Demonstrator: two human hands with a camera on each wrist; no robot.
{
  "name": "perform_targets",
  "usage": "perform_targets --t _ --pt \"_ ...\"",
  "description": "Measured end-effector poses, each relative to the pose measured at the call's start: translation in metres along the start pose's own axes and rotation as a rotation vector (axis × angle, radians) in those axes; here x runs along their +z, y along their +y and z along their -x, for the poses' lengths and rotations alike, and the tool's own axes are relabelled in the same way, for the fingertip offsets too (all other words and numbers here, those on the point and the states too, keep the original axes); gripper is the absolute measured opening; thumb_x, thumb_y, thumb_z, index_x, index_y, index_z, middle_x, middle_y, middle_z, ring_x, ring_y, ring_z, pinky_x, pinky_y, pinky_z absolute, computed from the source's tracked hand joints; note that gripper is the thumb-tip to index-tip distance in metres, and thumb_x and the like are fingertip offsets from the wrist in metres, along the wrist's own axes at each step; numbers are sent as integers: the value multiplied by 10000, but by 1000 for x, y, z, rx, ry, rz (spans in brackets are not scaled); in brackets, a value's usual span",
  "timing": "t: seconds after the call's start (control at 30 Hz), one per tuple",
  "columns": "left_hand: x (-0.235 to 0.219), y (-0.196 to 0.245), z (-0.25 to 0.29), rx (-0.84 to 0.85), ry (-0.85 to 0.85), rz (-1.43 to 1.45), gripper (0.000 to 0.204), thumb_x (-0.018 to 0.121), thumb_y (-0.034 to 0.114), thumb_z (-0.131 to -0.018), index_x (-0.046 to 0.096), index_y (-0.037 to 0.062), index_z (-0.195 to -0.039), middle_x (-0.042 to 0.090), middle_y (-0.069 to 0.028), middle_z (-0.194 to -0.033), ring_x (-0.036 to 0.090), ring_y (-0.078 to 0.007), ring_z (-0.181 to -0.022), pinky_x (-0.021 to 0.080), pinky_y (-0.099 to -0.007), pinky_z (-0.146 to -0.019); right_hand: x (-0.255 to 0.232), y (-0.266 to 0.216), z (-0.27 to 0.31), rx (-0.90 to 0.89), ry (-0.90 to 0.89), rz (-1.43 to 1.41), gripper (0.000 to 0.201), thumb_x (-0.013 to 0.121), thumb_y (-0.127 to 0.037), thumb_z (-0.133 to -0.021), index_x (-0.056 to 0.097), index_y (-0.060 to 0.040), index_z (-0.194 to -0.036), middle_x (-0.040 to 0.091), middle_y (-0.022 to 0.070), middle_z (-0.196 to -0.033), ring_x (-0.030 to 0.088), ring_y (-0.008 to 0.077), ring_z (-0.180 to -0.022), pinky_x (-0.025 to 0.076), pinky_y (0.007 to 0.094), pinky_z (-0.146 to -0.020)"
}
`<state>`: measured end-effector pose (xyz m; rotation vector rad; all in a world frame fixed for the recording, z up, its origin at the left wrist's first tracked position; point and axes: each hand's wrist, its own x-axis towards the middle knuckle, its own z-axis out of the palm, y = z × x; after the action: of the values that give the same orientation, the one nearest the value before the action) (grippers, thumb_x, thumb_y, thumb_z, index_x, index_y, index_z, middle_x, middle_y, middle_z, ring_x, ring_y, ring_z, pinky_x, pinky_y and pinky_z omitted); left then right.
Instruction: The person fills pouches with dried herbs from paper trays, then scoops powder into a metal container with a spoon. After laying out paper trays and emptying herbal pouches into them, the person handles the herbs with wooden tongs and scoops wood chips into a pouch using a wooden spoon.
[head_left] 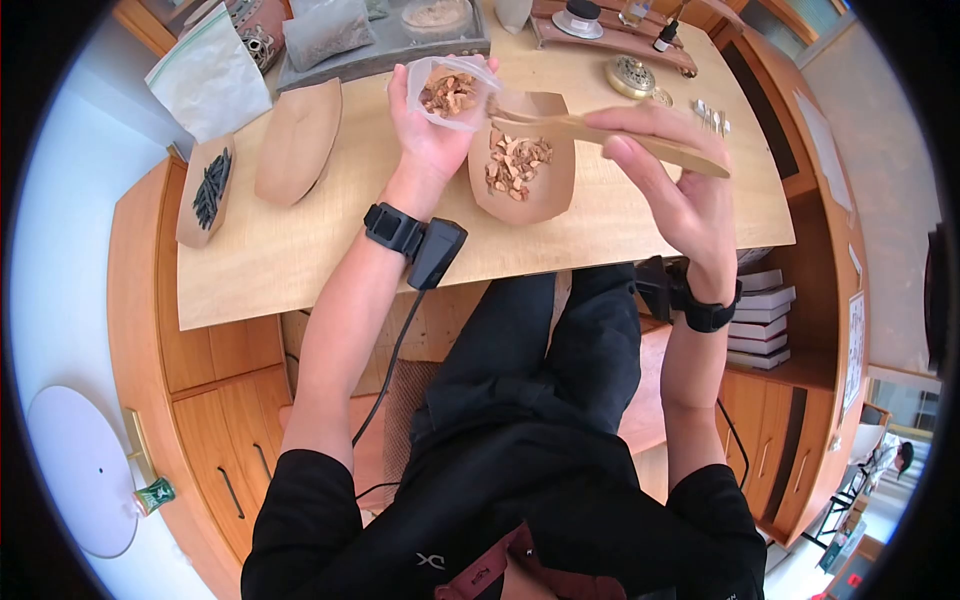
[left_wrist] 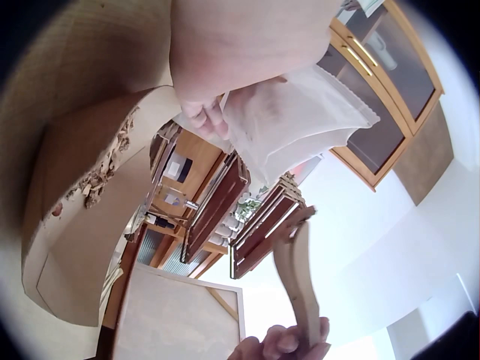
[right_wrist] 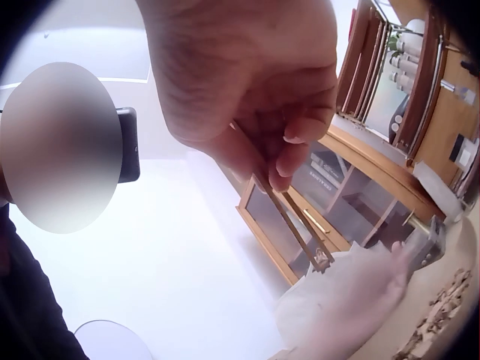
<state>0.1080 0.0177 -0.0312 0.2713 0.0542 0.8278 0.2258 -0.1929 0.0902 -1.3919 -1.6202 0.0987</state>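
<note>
My left hand (head_left: pixel 436 148) holds up an open translucent plastic bag (left_wrist: pixel 307 120) with brown wood chips (head_left: pixel 449 94) inside. Pinched between thumb and fingers of my right hand (head_left: pixel 690 205) is a pair of wooden tongs (head_left: pixel 560 124), pointing left toward the bag's mouth. In the right wrist view, a small chip (right_wrist: pixel 322 259) sits between the tong tips. Below the tongs, a shallow tan tray (head_left: pixel 527 208) on the table carries more wood chips (head_left: pixel 515 163). The left wrist view shows this tray (left_wrist: pixel 82 255) from the side.
To the left lie a tray (head_left: pixel 190 232) of dark sticks, another tan tray (head_left: pixel 298 140) and a white pouch (head_left: pixel 208 80). Behind stands a grey tray (head_left: pixel 400 62) with bagged material. At right are a round brass container (head_left: pixel 630 76) and a wooden stand (head_left: pixel 610 45) with bottles.
</note>
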Motion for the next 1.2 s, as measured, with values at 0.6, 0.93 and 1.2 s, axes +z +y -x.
perform_targets --t 0.6,0.93,1.2 --pt "3 1 1 -49 -40 -14 717 398 592 -933 469 -15 -1308 512 -227 -1327 456 -391 -1282 332 -475 -1123 39 2 -24 14 -35 66 186 710 -107 -837 714 -58 -1016 687 145 -932 661 335 -819 530 375 -729" --pt "8 3 8 -55 -58 -37 672 417 600 -928 530 4 -1220 536 -233 -1295 471 -390 -1266 339 -509 -1106 54 11 -27 -97 -20 117 201 716 -97 -823 711 -67 -1021 668 157 -885 630 348 -788 518 382 -706" --pt "-1 5 -1 35 -23 102 723 446 476 -946 301 -74 -1393 344 -329 -1433 366 -474 -1338 358 -530 -1119 -8 7 19 0 117 81 202 698 -47 -852 702 -19 -1052 660 96 -827 600 178 -689 466 277 -611"
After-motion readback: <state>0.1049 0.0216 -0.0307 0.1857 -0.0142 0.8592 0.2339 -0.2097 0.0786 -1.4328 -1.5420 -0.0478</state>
